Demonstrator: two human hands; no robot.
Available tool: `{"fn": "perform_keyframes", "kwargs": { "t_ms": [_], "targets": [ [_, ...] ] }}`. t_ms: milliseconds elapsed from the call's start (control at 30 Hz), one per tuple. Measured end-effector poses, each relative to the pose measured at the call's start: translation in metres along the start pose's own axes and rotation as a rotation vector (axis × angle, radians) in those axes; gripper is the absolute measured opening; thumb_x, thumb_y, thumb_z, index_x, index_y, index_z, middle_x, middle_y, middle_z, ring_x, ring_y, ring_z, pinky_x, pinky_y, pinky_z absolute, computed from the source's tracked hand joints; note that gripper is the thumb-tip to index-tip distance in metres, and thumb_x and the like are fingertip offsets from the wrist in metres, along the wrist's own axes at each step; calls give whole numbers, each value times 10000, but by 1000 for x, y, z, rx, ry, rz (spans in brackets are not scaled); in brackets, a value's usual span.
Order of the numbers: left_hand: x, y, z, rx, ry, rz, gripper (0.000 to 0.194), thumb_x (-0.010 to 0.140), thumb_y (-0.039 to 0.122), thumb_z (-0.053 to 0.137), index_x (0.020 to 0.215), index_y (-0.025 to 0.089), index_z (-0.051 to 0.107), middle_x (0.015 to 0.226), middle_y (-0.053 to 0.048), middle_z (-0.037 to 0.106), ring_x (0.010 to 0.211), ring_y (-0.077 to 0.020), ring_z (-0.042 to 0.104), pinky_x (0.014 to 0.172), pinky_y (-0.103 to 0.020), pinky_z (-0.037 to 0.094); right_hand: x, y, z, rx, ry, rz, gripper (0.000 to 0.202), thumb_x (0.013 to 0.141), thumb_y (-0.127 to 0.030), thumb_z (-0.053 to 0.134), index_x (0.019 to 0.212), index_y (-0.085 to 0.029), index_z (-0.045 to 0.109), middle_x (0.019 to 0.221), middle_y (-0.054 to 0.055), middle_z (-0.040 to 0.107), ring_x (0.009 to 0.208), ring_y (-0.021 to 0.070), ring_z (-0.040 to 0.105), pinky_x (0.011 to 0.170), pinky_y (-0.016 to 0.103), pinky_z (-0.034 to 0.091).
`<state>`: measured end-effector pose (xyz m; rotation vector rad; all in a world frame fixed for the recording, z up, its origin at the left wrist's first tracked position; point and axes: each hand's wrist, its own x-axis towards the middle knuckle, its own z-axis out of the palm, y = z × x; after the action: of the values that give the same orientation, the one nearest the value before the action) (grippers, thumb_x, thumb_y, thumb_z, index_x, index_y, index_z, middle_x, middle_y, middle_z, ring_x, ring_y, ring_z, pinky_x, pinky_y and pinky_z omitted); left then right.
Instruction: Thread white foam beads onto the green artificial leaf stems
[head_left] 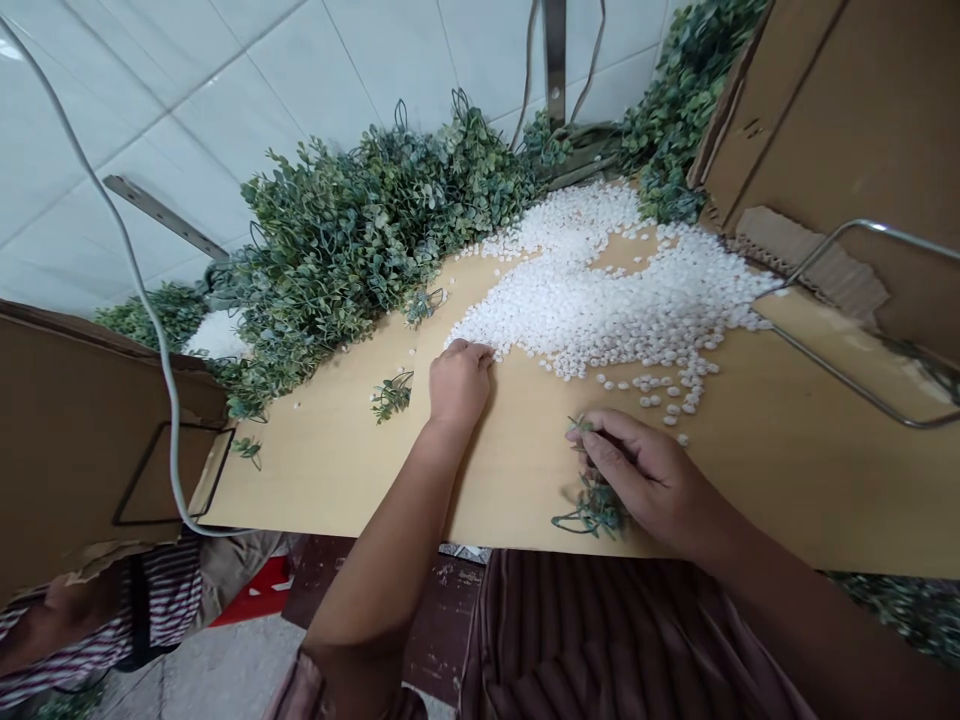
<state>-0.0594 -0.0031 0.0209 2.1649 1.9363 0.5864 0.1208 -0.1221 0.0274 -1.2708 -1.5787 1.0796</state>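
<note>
My left hand (459,380) is closed at the near left edge of a spread of small white pieces (585,300); what its fingertips hold, if anything, is too small to make out. In my right hand (645,465), thumb and fingers pinch a green sprig (582,427) above the wooden tabletop (517,450). Just below that hand lies a looped green sprig (592,510). Another sprig (392,397) rests left of my left hand. Farther back, a large heap of artificial greenery (360,220) stretches along the wall.
Cardboard boxes stand left (97,420) and right (847,130). A wire loop (892,415) juts over the right side. A white cable (161,320) hangs at the left. Another person's striped sleeve (169,590) shows at the lower left.
</note>
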Motion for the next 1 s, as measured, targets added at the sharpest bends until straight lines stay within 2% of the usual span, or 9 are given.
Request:
{"fn": "perform_keyframes", "kwargs": {
  "t_ms": [133,233,333,433,567,733,1000],
  "targets": [
    [6,-3,2,-325,21,-121,140,714,139,564,725,199,690,854,-48,671,833,-205,583,800,-321,414,0,0,-1,-13,56,0,208,859,-293,402,743,-179,531,686,22,577,650,137,542,591,229,431],
    [-1,-3,-1,-516,-2,-198,98,712,182,577,746,167,668,795,-40,682,745,-168,598,735,-292,446,1,2,-3,-16,81,25,250,860,-328,400,710,-180,534,641,20,549,627,144,525,561,236,412],
    [-24,6,-5,-667,-40,-220,103,729,206,569,761,149,649,750,-25,678,668,-120,591,675,-248,457,3,2,-1,0,84,34,254,855,-324,412,674,-181,517,600,9,507,604,139,505,559,240,404],
    [-54,25,-8,-1128,-124,-235,89,663,223,674,716,159,643,664,10,654,633,-87,574,674,-216,452,3,1,3,27,66,20,256,855,-304,403,636,-186,463,591,-6,457,582,124,470,547,234,390],
    [-80,45,-6,-1420,-262,-265,137,619,243,742,693,168,655,658,14,671,588,-80,585,634,-213,473,2,1,9,13,39,-9,252,854,-274,396,618,-188,418,598,-19,404,560,109,422,523,231,358],
    [-84,49,-3,-1514,-336,-331,215,577,229,779,781,196,719,650,20,693,573,-67,593,637,-195,483,0,4,10,-6,58,-30,229,855,-261,405,661,-169,484,629,-2,447,609,125,451,576,255,372],
    [-85,45,-1,-1494,-346,-310,144,565,239,789,689,197,730,605,23,691,568,-61,596,648,-178,492,0,4,11,32,100,-36,205,839,-234,453,674,-146,536,637,21,499,614,132,476,589,266,385]
  ]
}}
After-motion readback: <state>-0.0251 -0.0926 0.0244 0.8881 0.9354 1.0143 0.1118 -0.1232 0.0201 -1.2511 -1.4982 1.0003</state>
